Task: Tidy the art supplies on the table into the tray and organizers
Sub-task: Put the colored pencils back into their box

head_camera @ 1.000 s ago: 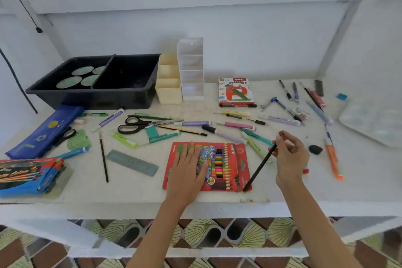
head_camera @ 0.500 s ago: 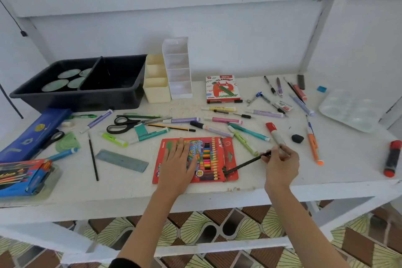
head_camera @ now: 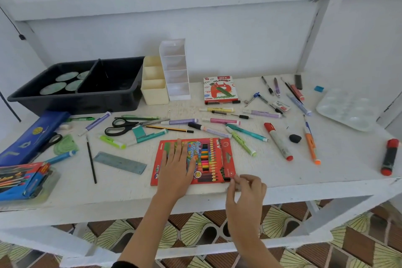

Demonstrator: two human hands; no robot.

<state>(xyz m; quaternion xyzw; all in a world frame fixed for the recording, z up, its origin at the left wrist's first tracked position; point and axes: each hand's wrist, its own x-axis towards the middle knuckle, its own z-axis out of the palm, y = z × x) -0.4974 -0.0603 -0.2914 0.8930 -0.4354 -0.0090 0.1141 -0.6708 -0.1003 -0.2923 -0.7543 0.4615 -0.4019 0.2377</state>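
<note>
A white table (head_camera: pixel 293 178) is strewn with art supplies. At the far left lies a long blue fabric pencil case (head_camera: pixel 28 137), and nearer, a blue pack of coloured pencils (head_camera: pixel 19 180). Behind them sits a black plastic tray with two compartments (head_camera: pixel 76 98). Just to its right stand a cream plastic organizer (head_camera: pixel 154 91) and a taller white tiered organizer (head_camera: pixel 176 72). Black-handled scissors (head_camera: pixel 121 126), a grey flat ruler (head_camera: pixel 120 163) and loose pens and highlighters lie across the middle.

Near the front edge lies a flat red cardboard box of coloured pencils (head_camera: pixel 227 154), its window showing the row of pencils. The person's left hand (head_camera: pixel 177 167) rests flat on the box's left half, fingers straight and close together. The right hand (head_camera: pixel 245 189) is at the box's near right corner, thumb and forefinger drawn together there and the other fingers curled. Whether they pinch the flap or only touch it cannot be told.

Further right lie a white marker with red ends (head_camera: pixel 278 141), a black eraser (head_camera: pixel 295 138), an orange marker (head_camera: pixel 311 146), a clear plastic paint palette (head_camera: pixel 345 111), and a black marker with red ends (head_camera: pixel 390 156).
</note>
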